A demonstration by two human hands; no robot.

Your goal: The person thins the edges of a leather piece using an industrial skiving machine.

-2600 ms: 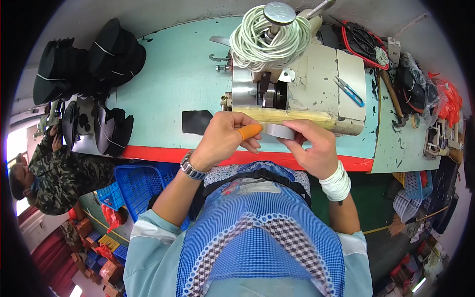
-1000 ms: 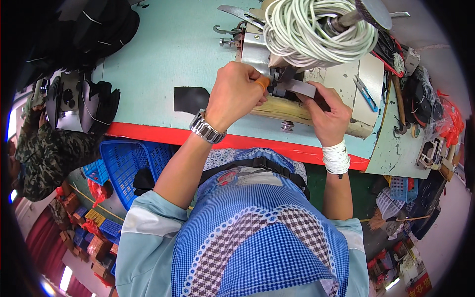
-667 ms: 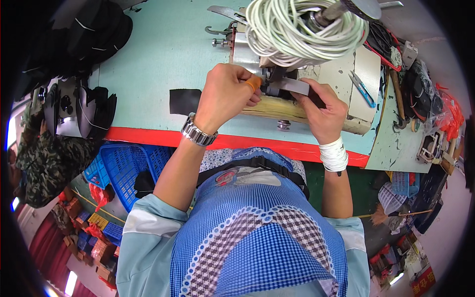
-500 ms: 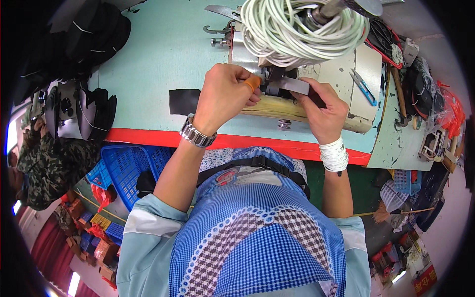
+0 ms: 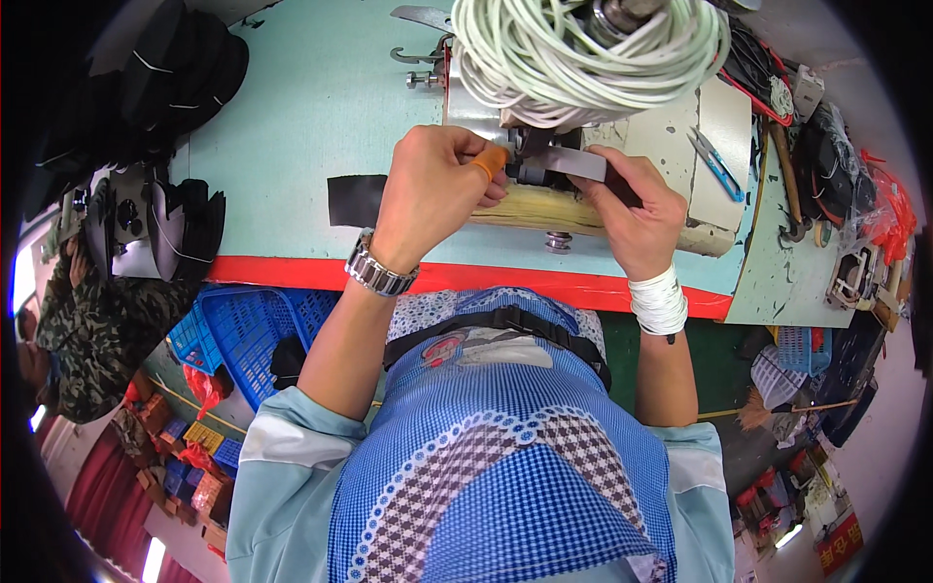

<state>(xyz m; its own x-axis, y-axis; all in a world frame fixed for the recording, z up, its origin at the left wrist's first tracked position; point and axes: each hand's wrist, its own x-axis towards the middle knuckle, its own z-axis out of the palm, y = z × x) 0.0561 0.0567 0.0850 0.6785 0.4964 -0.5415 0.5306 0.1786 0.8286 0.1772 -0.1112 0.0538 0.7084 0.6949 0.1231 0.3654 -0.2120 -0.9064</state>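
Note:
At the sewing machine (image 5: 714, 180) on the bench, my left hand (image 5: 432, 189) is closed in a pinch beside the needle area, an orange finger cot (image 5: 490, 161) on one finger. What its fingertips grip is hidden. A flat black piece (image 5: 355, 200) lies on the bench and runs under my left wrist. My right hand (image 5: 641, 209) grips a curved strip (image 5: 573, 162), light grey on its upper side and dark beneath, whose far end reaches the machine's working parts. White cord is wound round my right wrist.
A big coil of white cord (image 5: 583, 68) hangs over the machine. Blue thread snips (image 5: 717, 167) lie on its right side. Stacked black pieces (image 5: 185, 68) stand at far left. Blue baskets (image 5: 255, 325) sit below the red bench edge (image 5: 476, 280). A person in camouflage (image 5: 112, 321) works at left.
Both hands keep nearly the same place at the machine. The view has shifted slightly, and the cord coil appears a little farther left.

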